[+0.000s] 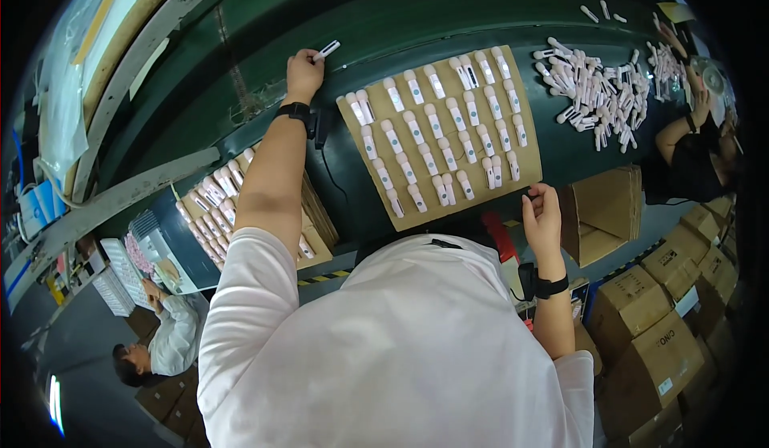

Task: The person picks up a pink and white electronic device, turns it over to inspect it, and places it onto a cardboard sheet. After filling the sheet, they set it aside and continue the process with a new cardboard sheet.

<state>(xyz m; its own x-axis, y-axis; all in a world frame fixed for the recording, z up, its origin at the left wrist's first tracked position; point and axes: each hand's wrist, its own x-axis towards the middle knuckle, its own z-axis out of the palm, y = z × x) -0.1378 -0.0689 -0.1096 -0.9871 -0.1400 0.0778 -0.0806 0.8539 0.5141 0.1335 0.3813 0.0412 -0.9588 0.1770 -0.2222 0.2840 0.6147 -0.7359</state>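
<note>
My left hand [303,76] reaches to the far side of the green work surface, its fingers closed on a small white stick-shaped piece [327,50] with a dark strip. Below and to the right of it lies a cardboard sheet [407,222], set with loose rows of small pink-and-white sticks [432,120] with rounded heads. Some of these sticks lie side by side in close pairs. My right hand [542,222] is beside the sheet's near right corner, fingers loosely curled and thumb apart, with nothing visible in it.
A heap of similar sticks [597,92] lies at the right, near another person's arm [677,136]. More filled cardboard sheets [316,244] are at the left, beyond which another person [172,332] sits. An open carton [601,216] and stacked boxes [653,360] stand at the right.
</note>
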